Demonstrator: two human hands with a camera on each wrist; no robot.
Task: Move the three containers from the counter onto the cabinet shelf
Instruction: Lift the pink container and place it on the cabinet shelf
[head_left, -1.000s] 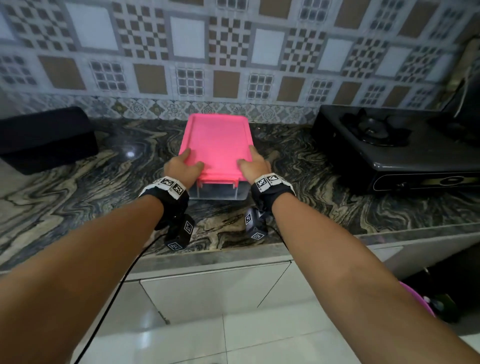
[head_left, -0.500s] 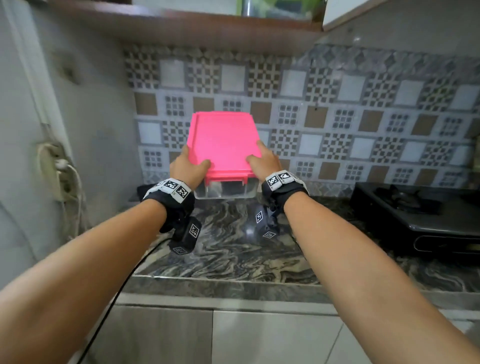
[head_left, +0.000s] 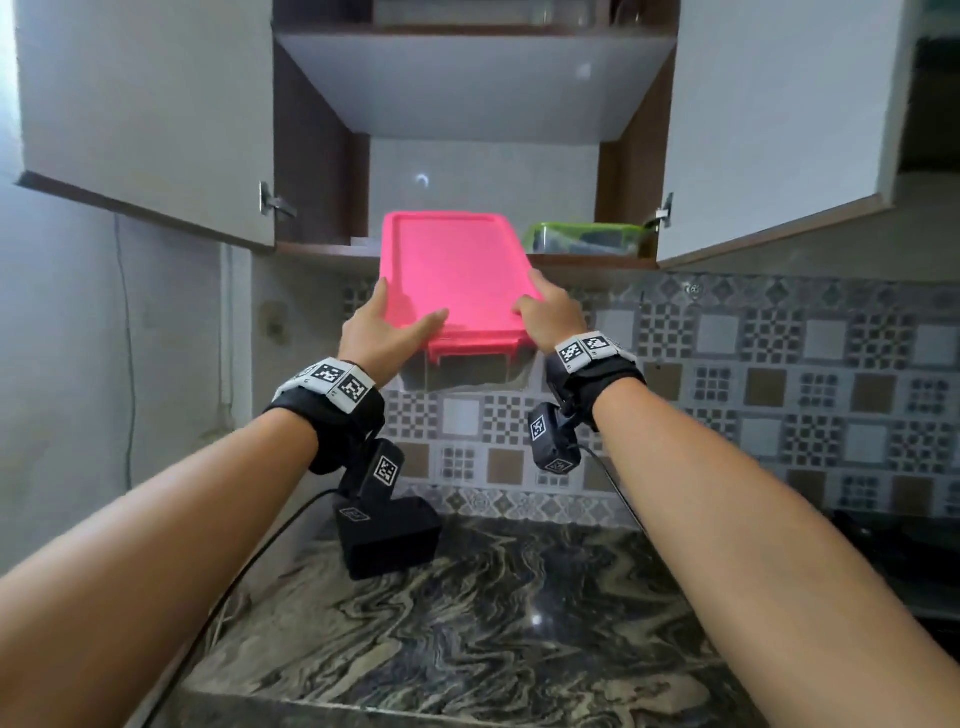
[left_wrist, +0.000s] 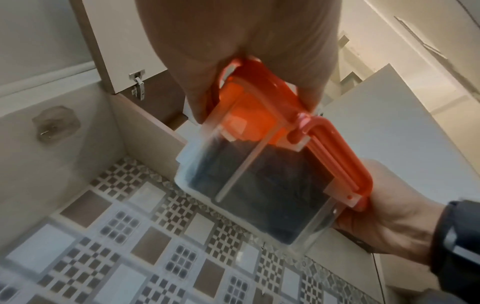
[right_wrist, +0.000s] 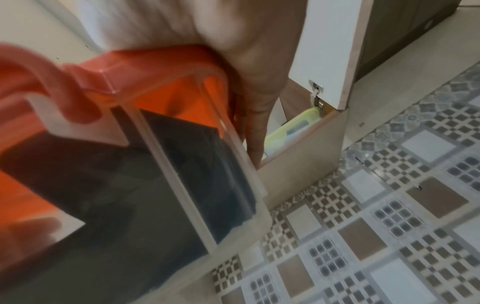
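I have lifted the pink-lidded container (head_left: 451, 275) off the counter (head_left: 467, 623) with both hands, up to the open cabinet shelf (head_left: 322, 249), beside a green-lidded container (head_left: 582, 239).

Head view looks forward and slightly up from behind both forearms at the open cabinet (head_left: 467, 104), counter (head_left: 467, 623) low in frame. Left wrist view sits close under the pink-lidded container (left_wrist: 259, 174), facing up along the palm; right wrist view likewise (right_wrist: 155, 164), nearer and blurred. All three share container, tiled backsplash (head_left: 779, 389) and cabinet.
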